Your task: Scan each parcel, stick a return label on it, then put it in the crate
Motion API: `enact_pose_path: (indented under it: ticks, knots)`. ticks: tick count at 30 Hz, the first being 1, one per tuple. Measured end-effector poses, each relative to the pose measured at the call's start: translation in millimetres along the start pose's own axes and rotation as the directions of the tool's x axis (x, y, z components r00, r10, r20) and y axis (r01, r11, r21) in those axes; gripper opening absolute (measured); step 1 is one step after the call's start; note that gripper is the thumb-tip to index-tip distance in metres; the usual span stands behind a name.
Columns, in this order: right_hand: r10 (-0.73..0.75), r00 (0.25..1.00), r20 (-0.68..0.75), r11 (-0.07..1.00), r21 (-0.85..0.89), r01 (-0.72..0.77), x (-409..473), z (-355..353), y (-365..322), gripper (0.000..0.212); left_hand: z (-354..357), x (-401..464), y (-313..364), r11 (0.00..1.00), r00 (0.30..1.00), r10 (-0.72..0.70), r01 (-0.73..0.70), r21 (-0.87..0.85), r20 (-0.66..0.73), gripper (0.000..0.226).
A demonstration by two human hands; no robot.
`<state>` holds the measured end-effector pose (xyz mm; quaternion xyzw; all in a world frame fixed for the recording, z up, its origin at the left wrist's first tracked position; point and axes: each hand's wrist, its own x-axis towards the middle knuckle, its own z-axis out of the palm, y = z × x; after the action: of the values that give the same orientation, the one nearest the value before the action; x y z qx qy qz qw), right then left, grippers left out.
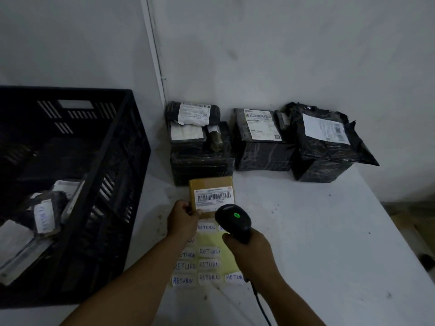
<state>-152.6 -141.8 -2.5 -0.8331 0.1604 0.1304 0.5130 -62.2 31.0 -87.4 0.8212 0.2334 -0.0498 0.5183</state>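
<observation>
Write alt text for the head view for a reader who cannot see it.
A right hand aims a scanner at a brown parcel held by the left hand, above a sheet of RETURN labels. A black crate stands left; wrapped parcels line the wall.

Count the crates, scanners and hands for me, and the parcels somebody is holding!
Crates: 1, the black crate
Scanners: 1, the scanner
Hands: 2, the left hand and the right hand
Held parcels: 1, the brown parcel
Total: 5
</observation>
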Motion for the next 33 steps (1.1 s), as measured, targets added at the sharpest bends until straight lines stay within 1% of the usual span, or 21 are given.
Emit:
enact_pose_path:
  ticks: [5, 11, 15, 20, 33]
  knots:
    - [-0.004, 1.0, 0.002, 1.0, 0.0, 0.004, -3, 0, -3, 0.018, -1, 1, -1, 1.0, 1.0, 0.003, -0.003, -0.01, 0.002, 0.028]
    - [-0.002, 1.0, -0.001, 1.0, 0.009, 0.002, -3, 2, -2, 0.021, -1, 0, -1, 0.999, 1.0, -0.013, 0.014, -0.042, 0.013, 0.04]
    - [-0.028, 1.0, -0.009, 1.0, -0.003, 0.028, -4, 1, -1, 0.023, -2, -1, -1, 0.999, 1.0, -0.013, 0.014, -0.04, 0.015, 0.043]
    - [-0.035, 0.999, -0.019, 0.999, -0.012, 0.035, -7, -3, 0, 0.027, -1, -5, -3, 0.999, 1.0, -0.005, 0.006, -0.048, 0.016, 0.042]
    - [-0.011, 1.0, 0.008, 1.0, -0.027, 0.011, -14, -8, 1, 0.025, 0, -10, -3, 1.0, 1.0, 0.013, -0.013, -0.019, -0.002, 0.039]
